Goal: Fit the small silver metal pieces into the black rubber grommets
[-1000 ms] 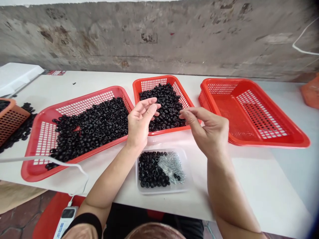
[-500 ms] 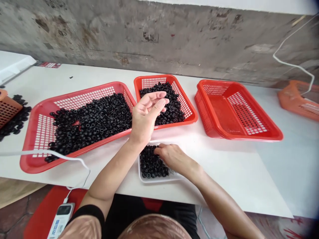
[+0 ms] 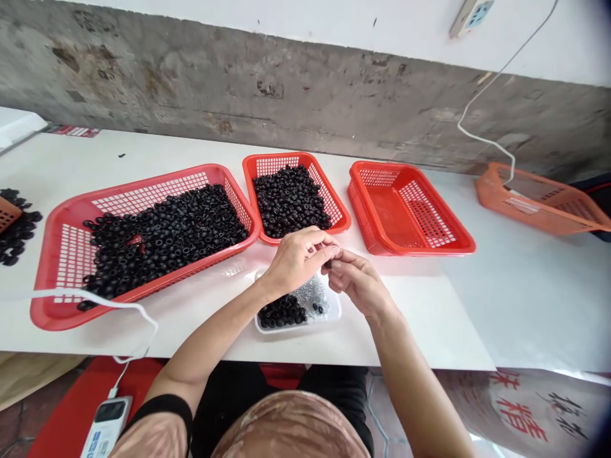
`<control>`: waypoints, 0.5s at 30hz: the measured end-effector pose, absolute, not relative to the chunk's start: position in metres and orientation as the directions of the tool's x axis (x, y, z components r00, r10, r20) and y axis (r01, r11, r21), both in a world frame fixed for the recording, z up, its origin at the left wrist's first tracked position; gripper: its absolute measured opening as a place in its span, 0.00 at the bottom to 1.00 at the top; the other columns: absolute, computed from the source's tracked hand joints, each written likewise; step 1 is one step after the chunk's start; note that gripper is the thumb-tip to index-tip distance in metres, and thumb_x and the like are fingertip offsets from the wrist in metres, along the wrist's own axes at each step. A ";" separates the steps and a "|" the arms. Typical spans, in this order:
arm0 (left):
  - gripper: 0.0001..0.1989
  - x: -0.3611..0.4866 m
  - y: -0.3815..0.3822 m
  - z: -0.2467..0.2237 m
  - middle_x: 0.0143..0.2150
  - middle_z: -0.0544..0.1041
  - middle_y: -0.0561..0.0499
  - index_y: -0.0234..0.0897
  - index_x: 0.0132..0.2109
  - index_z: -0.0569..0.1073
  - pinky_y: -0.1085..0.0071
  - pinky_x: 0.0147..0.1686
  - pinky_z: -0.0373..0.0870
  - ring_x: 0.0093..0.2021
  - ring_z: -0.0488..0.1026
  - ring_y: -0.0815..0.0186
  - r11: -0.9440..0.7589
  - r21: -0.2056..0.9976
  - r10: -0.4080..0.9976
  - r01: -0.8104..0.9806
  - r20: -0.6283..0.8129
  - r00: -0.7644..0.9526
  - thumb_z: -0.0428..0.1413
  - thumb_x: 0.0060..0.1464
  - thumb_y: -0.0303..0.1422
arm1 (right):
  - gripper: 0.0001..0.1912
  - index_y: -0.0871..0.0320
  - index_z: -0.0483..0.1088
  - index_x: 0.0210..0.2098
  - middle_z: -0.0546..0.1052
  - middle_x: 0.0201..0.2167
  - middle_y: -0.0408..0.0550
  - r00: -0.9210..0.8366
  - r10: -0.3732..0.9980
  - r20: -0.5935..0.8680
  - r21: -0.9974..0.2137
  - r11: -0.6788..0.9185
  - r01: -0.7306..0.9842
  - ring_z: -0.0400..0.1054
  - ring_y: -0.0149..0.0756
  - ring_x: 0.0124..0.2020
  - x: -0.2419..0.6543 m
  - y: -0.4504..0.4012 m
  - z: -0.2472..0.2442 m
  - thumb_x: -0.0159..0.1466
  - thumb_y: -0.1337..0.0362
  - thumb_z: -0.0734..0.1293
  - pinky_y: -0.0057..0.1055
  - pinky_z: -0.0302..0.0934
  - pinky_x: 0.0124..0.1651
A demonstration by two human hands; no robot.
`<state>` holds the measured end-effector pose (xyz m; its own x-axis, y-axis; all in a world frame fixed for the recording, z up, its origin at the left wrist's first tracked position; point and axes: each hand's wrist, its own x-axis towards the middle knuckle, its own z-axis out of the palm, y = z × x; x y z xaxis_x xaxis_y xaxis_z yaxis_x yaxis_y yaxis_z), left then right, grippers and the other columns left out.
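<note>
Both hands have come together since the earlier frame: the right hand (image 3: 358, 283) has risen out of the clear plastic box (image 3: 338, 313), and the left hand (image 3: 298, 262) has come down to meet it.

In the head view, the hands touch at their fingertips above the far side of the box. The right hand's grip is narrow, pinching a small black ring (image 3: 327, 264) between thumb and fingers. The left hand's grip is bunched against those fingers; I cannot tell whether it is closed or holds anything.

The box sits on a white tabletop (image 3: 458, 318), with more black rings (image 3: 281, 313) on its left side and tiny clear beads (image 3: 312, 291) on its right. A couple of dark rings lie on the beads.

Behind the box, three red spots of colour spread from left to right. A large red basket (image 3: 50, 270) and a smaller red basket (image 3: 344, 224) both hold many black rings. Farther right, a stack of red baskets (image 3: 391, 213) shows a bare inside. An orange basket (image 3: 515, 210) stands at the far right, near the grey wall (image 3: 310, 102). A white cord (image 3: 109, 302) crosses the large basket's near left corner.
</note>
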<state>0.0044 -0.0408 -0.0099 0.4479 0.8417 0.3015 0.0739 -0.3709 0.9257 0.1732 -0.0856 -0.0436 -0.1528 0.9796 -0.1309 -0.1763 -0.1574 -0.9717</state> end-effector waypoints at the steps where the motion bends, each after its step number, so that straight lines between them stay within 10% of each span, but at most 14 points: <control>1: 0.08 0.006 -0.042 -0.013 0.41 0.80 0.47 0.40 0.40 0.82 0.69 0.37 0.69 0.39 0.75 0.64 -0.382 0.920 0.832 0.085 0.303 0.465 0.58 0.62 0.34 | 0.13 0.58 0.68 0.39 0.74 0.27 0.42 -0.146 0.978 -0.152 -0.954 -0.184 -0.235 0.53 0.24 0.17 0.175 -0.085 -0.043 0.59 0.57 0.70 0.26 0.53 0.21; 7: 0.08 0.003 -0.044 -0.030 0.52 0.80 0.43 0.41 0.44 0.83 0.69 0.41 0.72 0.50 0.76 0.59 -0.341 0.939 0.847 0.040 0.288 0.447 0.60 0.60 0.32 | 0.20 0.57 0.65 0.44 0.70 0.25 0.38 -0.168 0.961 -0.219 -0.895 -0.267 -0.358 0.53 0.25 0.19 0.172 -0.078 -0.042 0.57 0.58 0.72 0.25 0.49 0.22; 15: 0.09 -0.007 -0.060 -0.052 0.45 0.81 0.46 0.35 0.42 0.79 0.70 0.39 0.72 0.39 0.77 0.66 -0.048 0.993 0.938 -0.106 0.081 0.337 0.62 0.57 0.37 | 0.24 0.55 0.66 0.48 0.77 0.28 0.41 -0.198 0.971 -0.135 -0.958 -0.179 -0.225 0.62 0.28 0.20 0.173 -0.086 -0.057 0.60 0.50 0.73 0.28 0.58 0.25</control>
